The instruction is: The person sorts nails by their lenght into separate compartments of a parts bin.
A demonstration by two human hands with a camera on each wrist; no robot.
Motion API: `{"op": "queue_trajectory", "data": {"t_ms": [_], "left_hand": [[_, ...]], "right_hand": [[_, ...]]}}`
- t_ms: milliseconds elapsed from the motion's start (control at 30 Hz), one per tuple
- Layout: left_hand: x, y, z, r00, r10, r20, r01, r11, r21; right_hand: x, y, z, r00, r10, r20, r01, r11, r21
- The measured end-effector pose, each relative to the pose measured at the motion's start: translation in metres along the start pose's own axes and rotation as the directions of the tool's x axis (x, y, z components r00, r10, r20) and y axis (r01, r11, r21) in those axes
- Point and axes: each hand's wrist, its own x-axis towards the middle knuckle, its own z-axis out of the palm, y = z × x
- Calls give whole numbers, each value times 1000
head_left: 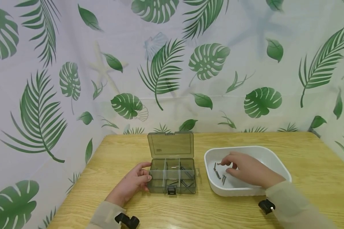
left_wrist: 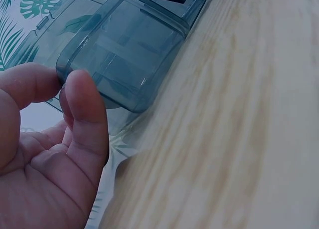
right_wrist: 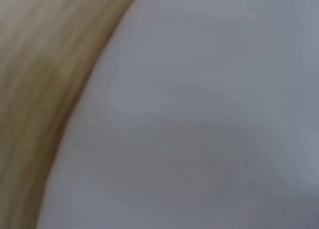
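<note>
A smoky clear compartment box [head_left: 172, 190] stands on the table with its lid [head_left: 170, 145] raised. Several long metal screws [head_left: 187, 183] lie in its compartments. My left hand [head_left: 133, 184] holds the box by its left side; in the left wrist view, thumb and a finger meet at the corner of the box [left_wrist: 124, 79]. To the right is a white tray [head_left: 281, 165] with several screws [head_left: 217, 173] at its left end. Inside the tray, my right hand [head_left: 240, 168] reaches down beside the screws, thumb and forefinger apart. Only the blurred white tray [right_wrist: 189, 114] fills the right wrist view.
The wooden table [head_left: 200, 210] extends in front of the box and tray. A leaf-patterned cloth [head_left: 172, 117] hangs behind and along both sides. Small black devices [head_left: 127, 220] are strapped at both wrists. A narrow strip of table separates box from tray.
</note>
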Motion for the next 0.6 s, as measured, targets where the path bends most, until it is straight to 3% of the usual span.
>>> {"op": "queue_trajectory", "data": {"t_ms": [167,400,600], "left_hand": [[0,2,1,1000,-3,3,3,1000,2],[-2,6,3,1000,0,-3,0,1000,6],[-2,6,3,1000,-1,6,1,1000,-4]], "right_hand": [[-2,15,-2,997,62,43,-61,998,-31],[-1,24,9,994,18,110,-13,999,-47],[0,23,13,985,54,163,-49,998,-36]]}}
